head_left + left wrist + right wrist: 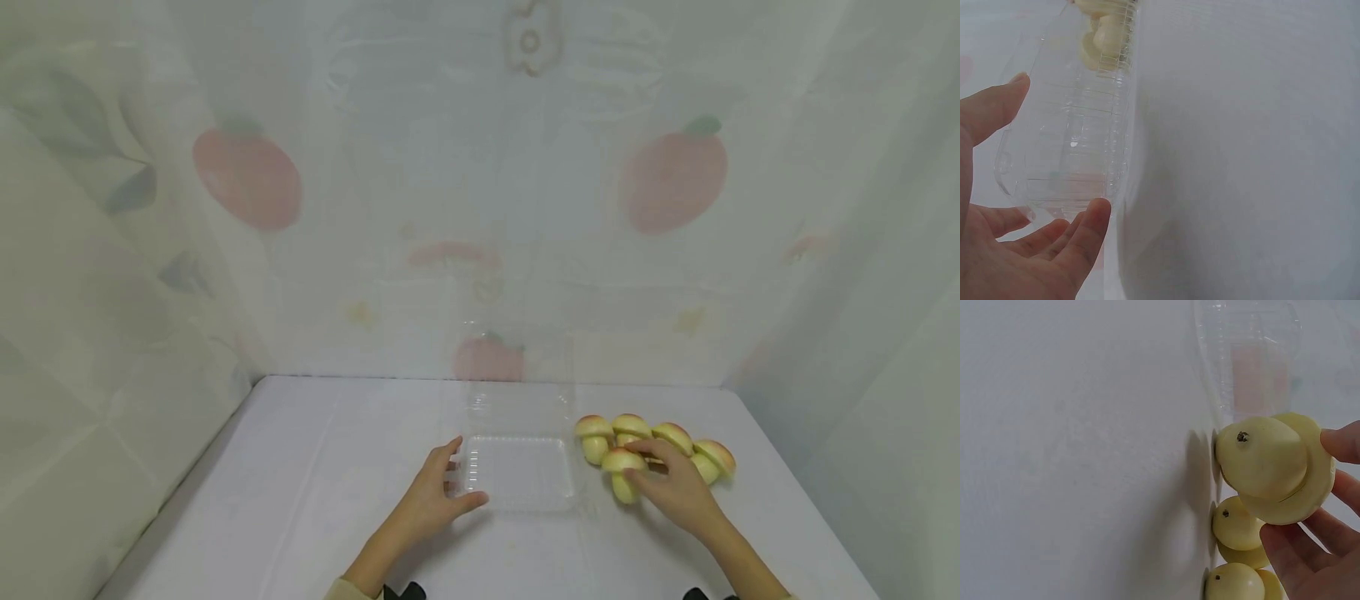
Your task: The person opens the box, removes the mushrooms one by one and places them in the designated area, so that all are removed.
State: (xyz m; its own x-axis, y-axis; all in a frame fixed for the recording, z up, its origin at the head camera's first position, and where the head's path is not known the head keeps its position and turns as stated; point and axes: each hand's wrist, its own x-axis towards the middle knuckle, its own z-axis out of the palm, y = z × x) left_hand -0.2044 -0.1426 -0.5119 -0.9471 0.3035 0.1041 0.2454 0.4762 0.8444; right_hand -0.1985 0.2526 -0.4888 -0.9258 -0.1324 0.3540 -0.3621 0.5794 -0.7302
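Held by its cap between the thumb and fingers of my right hand (675,492) is a toy mushroom (624,477), pale yellow with a reddish-tinged cap. In the right wrist view the base of its stem, with a small dark mark, faces the camera. Beside and behind it stand several matching mushrooms (596,448) in a row. My left hand (431,504) is at the left side of a clear plastic box (521,473), thumb and fingers spread apart around its near-left part. The box's hinged lid (517,408) stands raised at the back. No mushroom lies inside the box.
A white-covered table (337,467) carries everything. Behind it hangs a pale curtain (450,167) printed with red fruit, and similar sheets enclose the left and right sides. The mushroom row sits just right of the box.
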